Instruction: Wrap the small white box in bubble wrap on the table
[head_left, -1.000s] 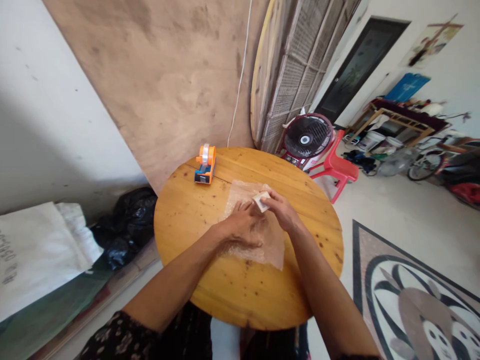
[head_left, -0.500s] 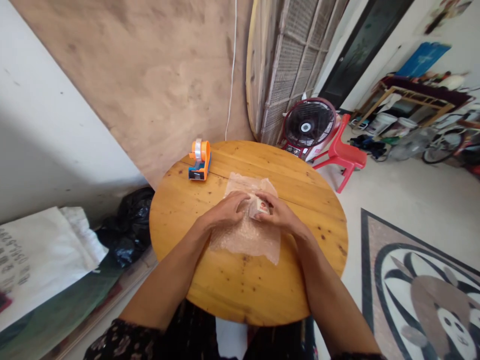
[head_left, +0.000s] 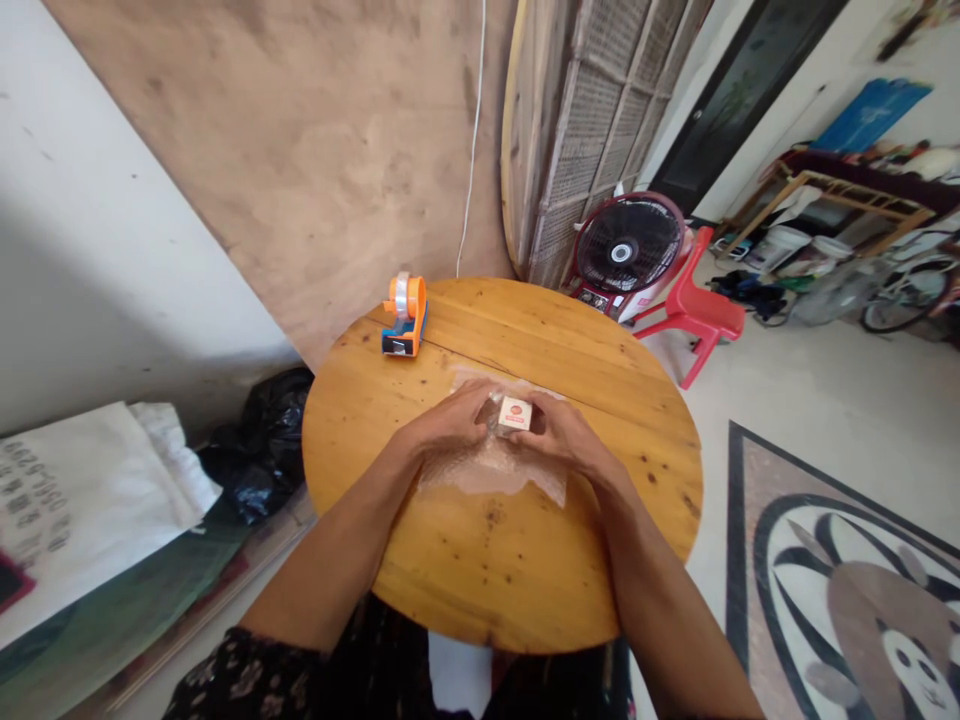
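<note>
In the head view, the small box [head_left: 516, 413] is between the two hands, upon the sheet of bubble wrap [head_left: 495, 470]. The right hand [head_left: 562, 430] seems to grasp the box by its right end, thumb on the near side and fingers on the far side. The left hand [head_left: 455, 412] is curved at the other side; whether it pinches the wrap, I cannot tell. The tape dispenser [head_left: 405, 318] stands beyond the left hand, on the table [head_left: 480, 560]. I judge the box light and rather stiff, best taken by opposite sides; the wrap looks thin, soft, perhaps slippery, better held at its edges.
</note>
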